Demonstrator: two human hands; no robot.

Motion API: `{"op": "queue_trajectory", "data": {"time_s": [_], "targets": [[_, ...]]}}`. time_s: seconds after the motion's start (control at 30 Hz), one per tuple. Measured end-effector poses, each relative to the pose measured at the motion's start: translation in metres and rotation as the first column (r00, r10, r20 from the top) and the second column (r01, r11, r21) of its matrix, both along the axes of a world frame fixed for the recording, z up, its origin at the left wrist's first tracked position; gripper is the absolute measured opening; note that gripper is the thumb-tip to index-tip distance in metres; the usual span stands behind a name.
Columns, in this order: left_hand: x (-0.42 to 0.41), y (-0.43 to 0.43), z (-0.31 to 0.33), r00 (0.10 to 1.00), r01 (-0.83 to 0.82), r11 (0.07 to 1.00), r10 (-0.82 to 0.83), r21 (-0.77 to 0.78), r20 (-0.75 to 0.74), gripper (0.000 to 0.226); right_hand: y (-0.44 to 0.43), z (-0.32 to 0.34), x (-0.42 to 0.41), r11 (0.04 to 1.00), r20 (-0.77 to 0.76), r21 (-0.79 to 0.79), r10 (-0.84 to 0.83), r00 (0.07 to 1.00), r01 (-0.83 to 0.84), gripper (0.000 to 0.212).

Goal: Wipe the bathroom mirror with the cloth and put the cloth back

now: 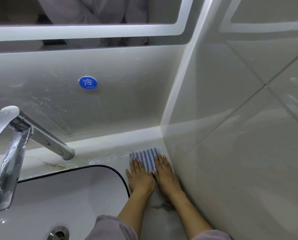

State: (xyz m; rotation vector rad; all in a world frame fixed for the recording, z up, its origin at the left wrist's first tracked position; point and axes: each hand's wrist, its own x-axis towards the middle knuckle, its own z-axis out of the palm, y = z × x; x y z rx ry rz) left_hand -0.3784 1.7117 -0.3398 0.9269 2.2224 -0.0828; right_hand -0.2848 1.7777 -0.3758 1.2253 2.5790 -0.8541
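Observation:
A blue-and-white patterned cloth (147,159) lies flat on the white counter (108,157) in the right back corner, next to the tiled side wall. My left hand (139,175) lies flat on the cloth's left part, fingers straight. My right hand (165,172) presses flat on its right part, fingers straight too. Both hands cover the cloth's near edge. The bathroom mirror (75,13) with its frosted light band runs along the top of the view, above the hands.
A chrome tap (15,135) stands at the left over the white basin (58,196), whose drain (58,233) shows at the bottom. A blue round "cold" sticker (88,82) sits on the splashed back panel. The tiled side wall (240,118) closes the right. Water wets the counter behind the basin.

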Motion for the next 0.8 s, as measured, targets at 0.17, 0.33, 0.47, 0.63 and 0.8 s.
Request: {"op": "queue_trajectory", "data": {"time_s": [0.17, 0.33, 0.47, 0.63, 0.8], "targets": [[-0.001, 0.002, -0.005, 0.998, -0.009, 0.999, 0.012, -0.047, 0.061, 0.067, -0.002, -0.004, 0.002, 0.999, -0.006, -0.054, 0.007, 1.0, -0.007, 0.065], [-0.002, 0.005, -0.006, 0.995, -0.014, 0.998, 0.02, -0.061, 0.094, 0.071, -0.003, -0.004, -0.001, 0.999, 0.055, -0.043, 0.03, 0.998, -0.027, 0.064], [-0.003, 0.006, -0.002, 0.998, 0.001, 0.998, 0.003, -0.069, 0.069, 0.072, -0.002, 0.001, -0.007, 0.998, 0.102, -0.051, 0.033, 0.994, -0.027, 0.065], [-0.001, 0.004, 0.016, 0.996, -0.046, 0.998, 0.043, 0.037, 0.075, 0.066, 0.003, 0.008, -0.008, 1.0, 0.115, -0.01, 0.017, 0.993, -0.016, 0.063], [0.004, -0.003, 0.042, 0.988, -0.081, 0.989, 0.063, 0.124, 0.142, 0.066, 0.006, 0.026, -0.013, 0.985, -0.006, -0.068, -0.159, 0.987, 0.158, 0.06]]}}
